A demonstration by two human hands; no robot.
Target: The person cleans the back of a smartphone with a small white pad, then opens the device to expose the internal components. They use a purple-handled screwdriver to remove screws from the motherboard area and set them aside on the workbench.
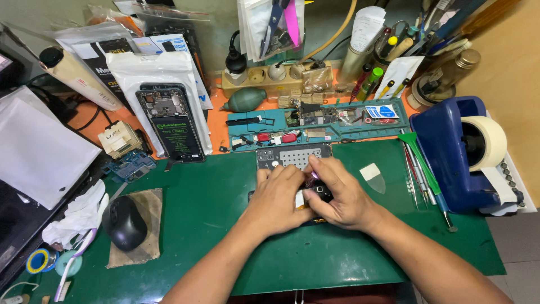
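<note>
Both hands meet over a small dark phone part [318,192] lying on the green mat [225,186]. My left hand [279,197] presses down on its left side with fingers curled over it. From the right, my right hand [343,194] pinches the same part with thumb and fingertips. Most of the part is hidden under the fingers. A dark perforated plate [289,155] lies just beyond the hands.
An opened phone with its battery showing [170,121] rests at back left. A teal parts tray [315,121] sits behind the plate. At right stand a blue tape dispenser [461,152] and several tweezers and tools [422,171]. A black mouse [124,222] lies at left.
</note>
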